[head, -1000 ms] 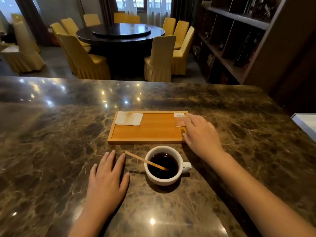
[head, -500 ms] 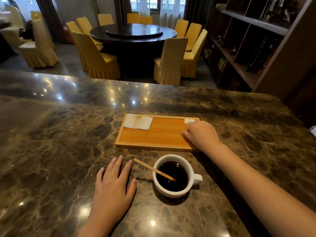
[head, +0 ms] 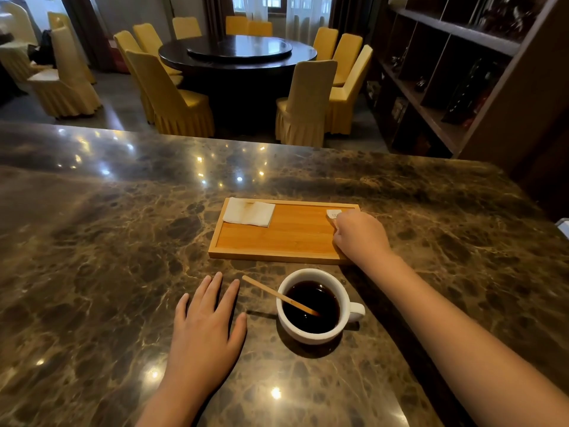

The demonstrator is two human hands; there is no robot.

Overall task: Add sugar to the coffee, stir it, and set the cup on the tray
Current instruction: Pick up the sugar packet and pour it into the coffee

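Note:
A white cup of black coffee stands on the marble counter, handle to the right, with a wooden stir stick leaning in it toward the left. Just beyond it lies a wooden tray. At the tray's far right corner a sugar packet peeks out from under my right hand, whose fingers are curled closed on it. My left hand rests flat on the counter left of the cup, fingers spread, holding nothing.
A folded white napkin lies on the tray's far left corner. The marble counter extends wide to the left. Behind it are a round dark table with yellow chairs and, at right, a dark wooden shelf.
My right hand's fingers have curled from flat to closed over the sugar packet on the tray. The left hand and the cup have not moved on the counter; the view has tilted slightly.

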